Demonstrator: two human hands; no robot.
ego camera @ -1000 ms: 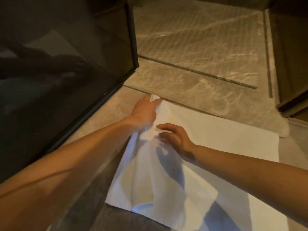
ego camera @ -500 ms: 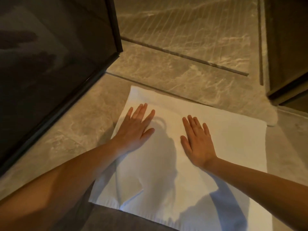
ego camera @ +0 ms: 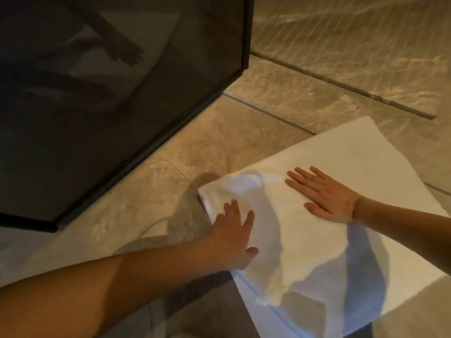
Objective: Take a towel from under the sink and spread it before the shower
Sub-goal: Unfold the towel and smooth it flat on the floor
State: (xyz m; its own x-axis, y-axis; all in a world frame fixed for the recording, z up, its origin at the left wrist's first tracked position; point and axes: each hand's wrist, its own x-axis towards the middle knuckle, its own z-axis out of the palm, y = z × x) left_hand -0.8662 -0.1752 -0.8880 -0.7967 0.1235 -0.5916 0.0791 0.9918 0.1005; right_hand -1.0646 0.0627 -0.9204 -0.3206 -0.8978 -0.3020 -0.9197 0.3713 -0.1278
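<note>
Both hands lie flat on the white towel point(ego camera: 366, 167), which is spread on the stone floor point(ego camera: 146, 203) just this side of the shower's threshold line. Its far corner reaches close to the long dark drain slot point(ego camera: 353, 90) without touching it. The left hand point(ego camera: 231, 240) presses the towel's left edge near a corner, its fingers point(ego camera: 234, 207) straight and slightly spread, gripping nothing, with the wrist off the cloth. The right hand point(ego camera: 329, 196) rests palm down further in, toward the middle of the cloth, its fingers point(ego camera: 302, 178) straight and fanned, pointing toward the glass. Between the two hands the cloth rises in a soft ridge, and a folded layer shows along the near edge. To the left stands the dark glass shower panel point(ego camera: 109, 106) in its black frame, its lower rail meeting the floor apart from the towel — an arm and pale cloth are dimly mirrored in it. Beyond the slot the shower floor point(ego camera: 366, 32) is scored with fine lines.
</note>
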